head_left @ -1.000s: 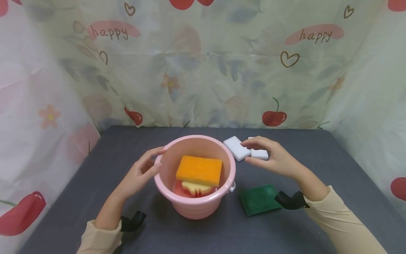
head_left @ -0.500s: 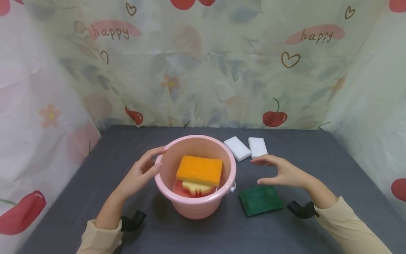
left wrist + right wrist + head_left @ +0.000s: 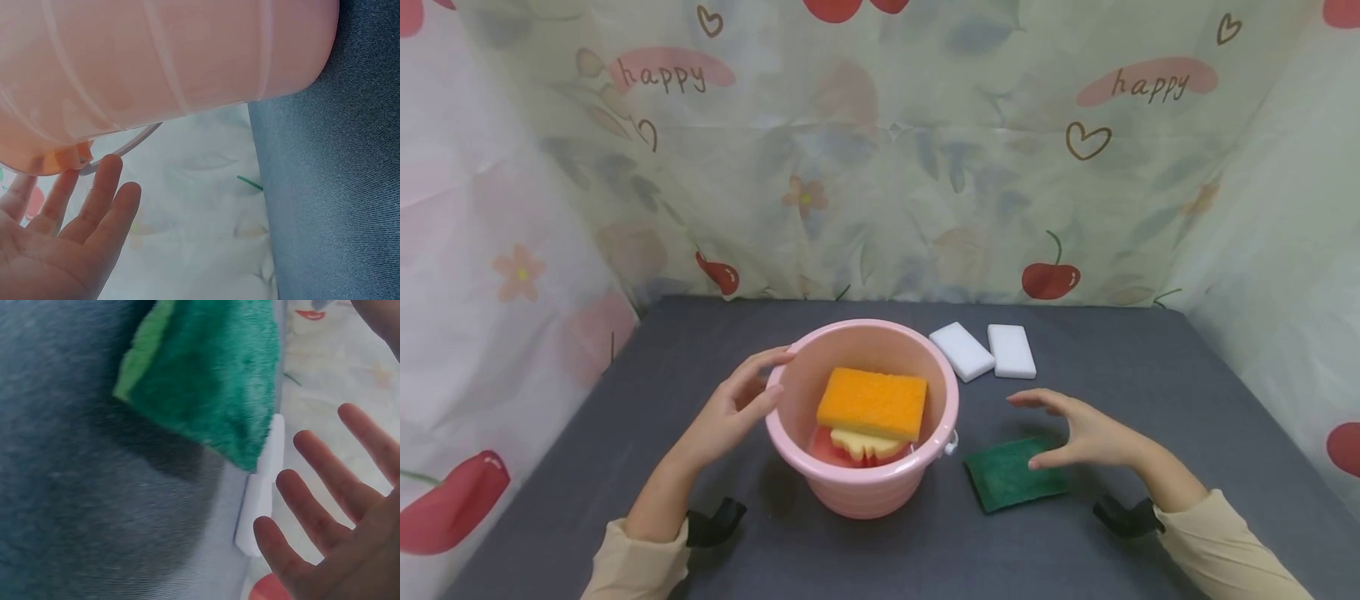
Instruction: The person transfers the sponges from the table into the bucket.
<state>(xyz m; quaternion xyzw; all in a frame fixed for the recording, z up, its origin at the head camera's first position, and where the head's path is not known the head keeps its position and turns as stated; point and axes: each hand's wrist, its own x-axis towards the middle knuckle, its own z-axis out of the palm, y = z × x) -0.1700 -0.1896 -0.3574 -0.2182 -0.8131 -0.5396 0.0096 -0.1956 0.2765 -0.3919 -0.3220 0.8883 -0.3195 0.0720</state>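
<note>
A pink bucket (image 3: 850, 492) stands upright on the table; inside lie an orange-yellow sponge (image 3: 872, 400), a pale yellow scalloped piece (image 3: 868, 444) under it, and something red (image 3: 829, 450) at the bottom, mostly hidden. My left hand (image 3: 727, 412) touches the left of the bucket's rim with its fingertips and thumb; the left wrist view shows its fingers (image 3: 103, 187) spread and fairly straight. My right hand (image 3: 1090, 433) hovers by a flat green scouring pad (image 3: 1011, 477), holding nothing, its thumb overlapping the pad's right part. In the right wrist view its fingers (image 3: 319, 519) are spread.
Two white sponge blocks, one tilted block (image 3: 962, 352) and one straighter block (image 3: 1012, 352), lie behind the bucket on the right. The dark grey table (image 3: 1112, 358) ends at a patterned curtain (image 3: 880, 208), which also hangs along both sides.
My right hand has drawn away from the white blocks, moving right and toward me over to the green pad. Both white blocks now show fully. My left hand stays at the bucket rim.
</note>
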